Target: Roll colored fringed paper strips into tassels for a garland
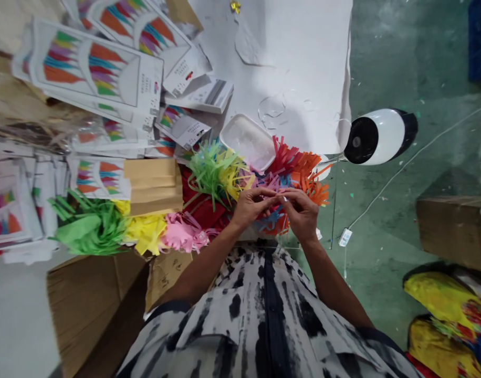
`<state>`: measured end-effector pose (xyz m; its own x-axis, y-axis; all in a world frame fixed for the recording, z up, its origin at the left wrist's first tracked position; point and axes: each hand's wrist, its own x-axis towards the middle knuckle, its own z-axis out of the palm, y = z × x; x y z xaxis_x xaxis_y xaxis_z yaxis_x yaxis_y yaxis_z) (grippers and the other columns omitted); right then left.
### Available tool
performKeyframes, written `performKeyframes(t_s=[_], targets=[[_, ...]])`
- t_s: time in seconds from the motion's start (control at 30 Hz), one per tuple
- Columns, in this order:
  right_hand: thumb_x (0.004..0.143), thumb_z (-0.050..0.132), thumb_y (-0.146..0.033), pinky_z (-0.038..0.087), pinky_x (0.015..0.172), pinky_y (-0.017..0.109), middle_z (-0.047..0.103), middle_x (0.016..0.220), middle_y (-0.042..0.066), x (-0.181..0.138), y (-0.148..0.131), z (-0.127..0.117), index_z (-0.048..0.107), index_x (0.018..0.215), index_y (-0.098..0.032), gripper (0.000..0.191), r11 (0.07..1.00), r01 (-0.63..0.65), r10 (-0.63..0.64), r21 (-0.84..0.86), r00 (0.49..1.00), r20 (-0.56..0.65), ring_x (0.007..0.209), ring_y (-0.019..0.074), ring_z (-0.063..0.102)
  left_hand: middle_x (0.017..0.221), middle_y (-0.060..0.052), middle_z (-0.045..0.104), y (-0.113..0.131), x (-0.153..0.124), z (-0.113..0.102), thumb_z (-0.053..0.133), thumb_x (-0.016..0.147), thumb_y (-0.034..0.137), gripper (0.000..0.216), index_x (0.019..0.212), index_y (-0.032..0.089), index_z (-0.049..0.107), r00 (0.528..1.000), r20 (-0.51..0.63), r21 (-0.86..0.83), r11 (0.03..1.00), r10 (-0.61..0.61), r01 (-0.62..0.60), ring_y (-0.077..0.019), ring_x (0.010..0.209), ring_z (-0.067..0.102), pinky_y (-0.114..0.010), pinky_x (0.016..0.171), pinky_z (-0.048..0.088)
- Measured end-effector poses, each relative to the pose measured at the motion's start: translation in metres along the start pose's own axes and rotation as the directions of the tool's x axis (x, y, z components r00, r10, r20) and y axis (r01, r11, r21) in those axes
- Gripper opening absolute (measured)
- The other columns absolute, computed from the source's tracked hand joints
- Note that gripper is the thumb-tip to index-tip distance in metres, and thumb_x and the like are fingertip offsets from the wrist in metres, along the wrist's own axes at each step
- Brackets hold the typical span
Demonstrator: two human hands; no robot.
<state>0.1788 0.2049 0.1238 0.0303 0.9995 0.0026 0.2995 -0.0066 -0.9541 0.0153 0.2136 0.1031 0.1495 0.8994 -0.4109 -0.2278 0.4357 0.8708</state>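
My left hand (pixel 251 206) and my right hand (pixel 300 211) meet close together over a heap of fringed paper tassels (pixel 282 176) in pink, blue, red and orange. Both hands have their fingers curled in a pinch on the pink and blue tassel strips between them. Green and yellow fringed paper (pixel 215 173) lies just left of my left hand. A white plastic tray (pixel 248 140) sits behind the heap on the white table (pixel 303 63).
Stacks of packaged tassel cards (pixel 94 68) fill the left side. Green, yellow and pink tissue bundles (pixel 118 228) lie beside a tan paper pack (pixel 154 185). A cardboard box (pixel 91 299) stands lower left. A black and white round device (pixel 378 135) and a cable (pixel 401 168) lie over the green floor on the right.
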Motion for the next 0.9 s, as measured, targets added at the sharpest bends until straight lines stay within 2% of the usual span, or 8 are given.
performKeyframes(t_s=[0.1,0.3,0.43,0.57,0.73,0.9], targets=[[0.097,0.068,-0.035,0.061,0.094,0.043,0.078,0.106,0.007,0.0,0.0,0.0,0.077,0.093,-0.026,0.013,1.0,-0.014,0.014,-0.02,1.0,0.021,0.105,0.0246,0.074,0.055,0.001,0.068,-0.002,-0.002,-0.002,0.09,0.074,0.055,0.045,0.093,0.016,0.08,1.0,-0.011,-0.04,0.999,-0.025,0.025,-0.0122,0.043,0.061,-0.023,0.045,0.051],[0.096,0.07,-0.033,0.058,0.08,0.036,0.076,0.107,0.007,0.0,0.005,0.001,0.079,0.094,-0.026,0.012,0.999,-0.033,0.034,-0.026,0.998,0.048,0.1,0.0224,0.072,0.057,0.004,0.066,-0.007,-0.006,-0.001,0.082,0.085,0.053,0.039,0.097,0.016,0.074,0.996,-0.078,-0.037,0.999,0.035,-0.038,-0.01,0.043,0.06,-0.02,0.044,0.049],[0.096,0.069,-0.036,0.055,0.073,0.032,0.074,0.104,0.007,0.001,0.004,0.003,0.077,0.089,-0.024,0.015,0.994,-0.044,0.051,-0.095,0.996,0.074,0.093,0.0203,0.07,0.058,0.005,0.064,-0.012,-0.008,-0.001,0.076,0.092,0.05,0.033,0.101,0.018,0.07,0.985,-0.138,0.1,0.99,0.108,-0.094,-0.0092,0.044,0.061,-0.018,0.046,0.049],[0.096,0.067,-0.038,0.051,0.074,0.031,0.069,0.098,0.006,0.002,-0.001,0.004,0.073,0.084,-0.022,0.021,0.985,-0.072,0.095,-0.156,0.984,0.148,0.087,0.0183,0.065,0.072,0.003,0.071,-0.017,-0.008,-0.001,0.073,0.094,0.05,0.032,0.101,0.019,0.068,0.967,-0.179,0.227,0.964,0.184,-0.141,-0.0079,0.045,0.062,-0.018,0.045,0.047],[0.094,0.067,-0.039,0.046,0.074,0.033,0.064,0.089,0.003,0.006,-0.002,0.0,0.07,0.075,-0.022,0.025,0.981,-0.143,0.171,-0.128,0.954,0.245,0.079,0.0166,0.059,0.08,0.001,0.074,-0.019,-0.01,0.0,0.07,0.097,0.044,0.024,0.1,0.02,0.07,0.945,-0.142,0.409,0.887,0.295,-0.215,-0.0086,0.05,0.064,-0.021,0.052,0.049],[0.084,0.072,-0.042,0.045,0.073,0.034,0.063,0.077,0.002,0.01,0.001,-0.004,0.07,0.068,-0.023,0.025,0.944,-0.329,0.317,-0.017,0.894,0.315,0.076,0.0176,0.056,0.086,0.0,0.076,-0.022,-0.013,-0.001,0.07,0.098,0.041,0.021,0.101,0.02,0.071,0.934,-0.105,0.511,0.824,0.341,-0.243,-0.0104,0.058,0.066,-0.023,0.059,0.051]])
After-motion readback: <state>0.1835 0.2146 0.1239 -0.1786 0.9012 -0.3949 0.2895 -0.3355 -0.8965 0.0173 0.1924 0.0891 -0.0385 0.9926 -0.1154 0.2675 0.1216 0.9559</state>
